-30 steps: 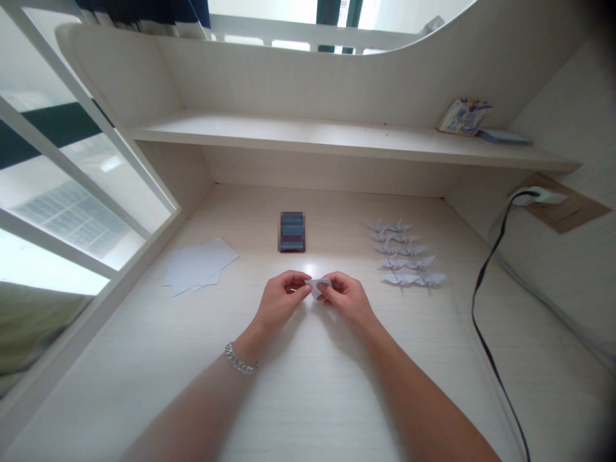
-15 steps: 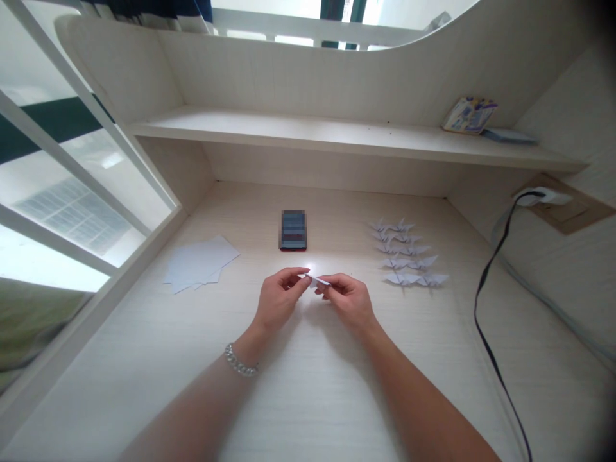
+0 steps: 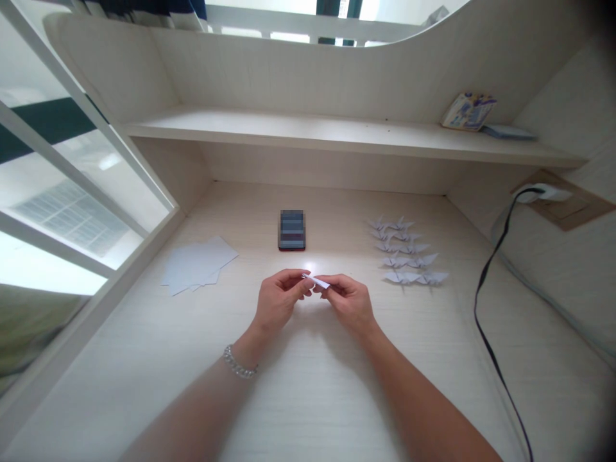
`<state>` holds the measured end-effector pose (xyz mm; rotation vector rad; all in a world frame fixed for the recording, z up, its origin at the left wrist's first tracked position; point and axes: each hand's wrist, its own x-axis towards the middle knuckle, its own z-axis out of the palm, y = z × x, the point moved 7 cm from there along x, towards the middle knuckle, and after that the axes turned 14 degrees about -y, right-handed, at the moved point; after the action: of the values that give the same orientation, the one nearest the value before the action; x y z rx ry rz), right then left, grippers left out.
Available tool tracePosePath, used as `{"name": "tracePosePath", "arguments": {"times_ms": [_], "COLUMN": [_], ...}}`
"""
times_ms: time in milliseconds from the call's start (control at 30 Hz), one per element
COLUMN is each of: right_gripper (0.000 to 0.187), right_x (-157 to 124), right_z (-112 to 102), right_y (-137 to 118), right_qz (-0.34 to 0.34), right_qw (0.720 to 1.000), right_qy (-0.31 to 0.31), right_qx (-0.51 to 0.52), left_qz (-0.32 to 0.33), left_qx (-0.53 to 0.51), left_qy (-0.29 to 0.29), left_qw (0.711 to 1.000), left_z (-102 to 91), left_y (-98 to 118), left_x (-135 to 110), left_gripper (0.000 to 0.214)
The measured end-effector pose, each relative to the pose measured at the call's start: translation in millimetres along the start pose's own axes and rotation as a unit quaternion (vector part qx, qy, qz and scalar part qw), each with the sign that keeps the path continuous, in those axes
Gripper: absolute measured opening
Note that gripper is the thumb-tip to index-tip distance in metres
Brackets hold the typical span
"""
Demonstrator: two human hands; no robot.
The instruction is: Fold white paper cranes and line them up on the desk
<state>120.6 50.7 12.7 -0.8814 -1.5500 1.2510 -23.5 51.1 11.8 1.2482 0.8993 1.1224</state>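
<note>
My left hand (image 3: 278,301) and my right hand (image 3: 347,301) meet over the middle of the pale wooden desk (image 3: 308,385), both pinching one small folded piece of white paper (image 3: 318,282) between fingertips. The paper is a narrow folded strip, held just above the desk. A silver bracelet (image 3: 239,366) sits on my left wrist. To the right of my hands lie several finished white paper cranes (image 3: 407,253) in rows. A loose pile of white paper sheets (image 3: 198,264) lies to the left.
A phone (image 3: 291,230) lies flat behind my hands. A black cable (image 3: 486,308) runs from a wall socket (image 3: 546,192) down the desk's right side. A shelf (image 3: 337,138) above carries a small colourful box (image 3: 468,112). A window frame borders the left.
The folded paper has been flattened from a wider shape into a narrow strip between my fingertips. Both hands stay in nearly the same spot.
</note>
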Motion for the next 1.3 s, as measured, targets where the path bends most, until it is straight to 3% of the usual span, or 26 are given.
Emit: {"name": "tracePosePath", "arguments": {"times_ms": [300,667,800,900,1000,1100,1300], "right_gripper": [0.020,0.023,0.022,0.027,0.031,0.030,0.031], "right_x": [0,-1,0,3,5,5,5], "right_z": [-2,-7,-8,-7,-11,-16,-20], "right_y": [-3,-20,-16,-6,8,17,22], "right_qz": [-0.018,-0.097,-0.064,-0.009,0.055,0.090,0.110], "right_qw": [1.000,0.978,0.988,0.999,0.997,0.993,0.990], "right_qy": [-0.002,-0.019,-0.028,-0.040,-0.007,0.025,0.021], "right_qx": [-0.018,-0.182,-0.141,-0.029,0.061,0.074,0.081], "left_qz": [-0.004,-0.034,-0.036,-0.036,-0.032,-0.029,-0.019], "left_qx": [-0.029,-0.057,-0.063,-0.051,-0.032,-0.021,-0.006], "left_qy": [-0.015,-0.028,-0.011,0.008,0.014,0.005,-0.042], "left_qw": [0.999,0.997,0.997,0.998,0.999,0.999,0.999], "left_z": [2.5,3.1,-0.6,-4.7,-5.4,-2.4,5.1], "left_y": [0,-7,-10,-12,-10,-8,-5], "left_x": [1,-1,0,1,1,1,2], "left_gripper": [0.026,0.025,0.024,0.025,0.026,0.029,0.025]}}
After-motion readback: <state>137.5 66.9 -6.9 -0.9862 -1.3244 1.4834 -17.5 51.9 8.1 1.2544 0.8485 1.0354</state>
